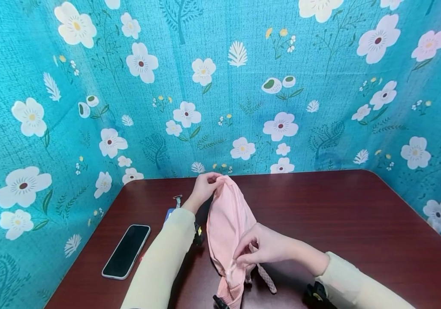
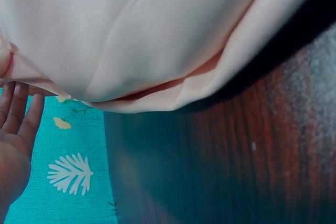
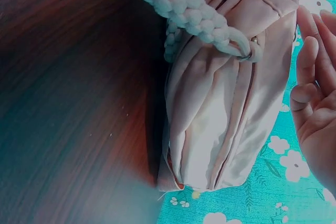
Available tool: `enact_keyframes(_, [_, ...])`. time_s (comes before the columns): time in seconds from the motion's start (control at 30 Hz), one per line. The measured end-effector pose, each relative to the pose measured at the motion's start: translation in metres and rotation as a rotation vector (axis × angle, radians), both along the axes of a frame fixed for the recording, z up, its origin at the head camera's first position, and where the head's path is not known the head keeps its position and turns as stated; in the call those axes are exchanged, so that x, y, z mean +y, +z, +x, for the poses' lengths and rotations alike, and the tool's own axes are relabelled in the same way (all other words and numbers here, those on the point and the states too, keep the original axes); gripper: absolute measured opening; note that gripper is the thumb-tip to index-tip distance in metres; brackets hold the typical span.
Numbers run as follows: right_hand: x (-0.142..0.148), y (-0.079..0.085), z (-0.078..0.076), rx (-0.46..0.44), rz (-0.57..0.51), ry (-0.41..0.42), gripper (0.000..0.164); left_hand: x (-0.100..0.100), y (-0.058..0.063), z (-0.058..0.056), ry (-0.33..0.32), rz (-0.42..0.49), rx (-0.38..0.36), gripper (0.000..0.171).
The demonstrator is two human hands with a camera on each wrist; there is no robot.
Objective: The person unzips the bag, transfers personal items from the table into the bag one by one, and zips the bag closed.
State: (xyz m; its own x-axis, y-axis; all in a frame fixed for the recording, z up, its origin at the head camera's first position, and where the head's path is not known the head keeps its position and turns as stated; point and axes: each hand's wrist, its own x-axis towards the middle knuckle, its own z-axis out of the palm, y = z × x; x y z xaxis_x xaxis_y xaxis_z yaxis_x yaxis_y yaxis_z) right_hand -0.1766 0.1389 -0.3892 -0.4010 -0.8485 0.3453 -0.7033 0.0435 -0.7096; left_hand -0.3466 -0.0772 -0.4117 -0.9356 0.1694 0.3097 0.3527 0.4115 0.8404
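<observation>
A pink waist bag (image 1: 222, 223) stands lengthwise on the table, its long zipper (image 1: 237, 210) running along the top. My left hand (image 1: 203, 189) pinches the far end of the bag. At the near end of the zipper, my right hand (image 1: 263, 244) pinches with thumb and index finger; what lies between the fingertips is too small to make out. A braided cord (image 3: 184, 14) hangs from a loop on the bag's side. Toward me, a ribbed strap (image 1: 233, 294) ends at a black buckle (image 1: 220, 301). Folded fabric fills much of the left wrist view.
A phone (image 1: 126, 251) with a dark screen lies to the left on the dark red table (image 1: 321, 206). Behind my left forearm, a blue item (image 1: 169, 213) with a metal clip (image 1: 178, 198) is partly hidden. A flowered turquoise cloth (image 1: 220, 98) hangs behind the table.
</observation>
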Motion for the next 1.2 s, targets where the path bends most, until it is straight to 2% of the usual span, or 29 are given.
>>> enact_keyframes(0.37, [0.012,0.006,-0.007,0.058,-0.032,-0.087,0.006,-0.004,0.0,-0.001,-0.029,-0.024,0.014,0.019])
enact_keyframes(0.63, [0.035,0.001,-0.013,0.018,-0.027,-0.198,0.006,-0.006,0.0,-0.002,-0.045,-0.056,0.013,0.022])
enact_keyframes(0.87, [0.051,0.001,-0.013,0.049,-0.008,-0.254,0.006,-0.013,0.005,0.001,-0.018,-0.103,0.029,0.029])
enact_keyframes(1.03, [0.06,0.0,-0.012,0.055,0.028,-0.307,0.01,-0.02,0.012,0.014,0.017,-0.146,0.1,0.026])
enact_keyframes(1.1, [0.064,-0.001,-0.011,0.054,0.044,-0.324,0.011,-0.021,0.014,0.024,-0.005,-0.15,0.137,0.024])
enact_keyframes(1.2, [0.069,-0.002,-0.011,0.058,0.06,-0.346,0.012,-0.02,0.016,0.044,-0.09,-0.143,0.18,0.023])
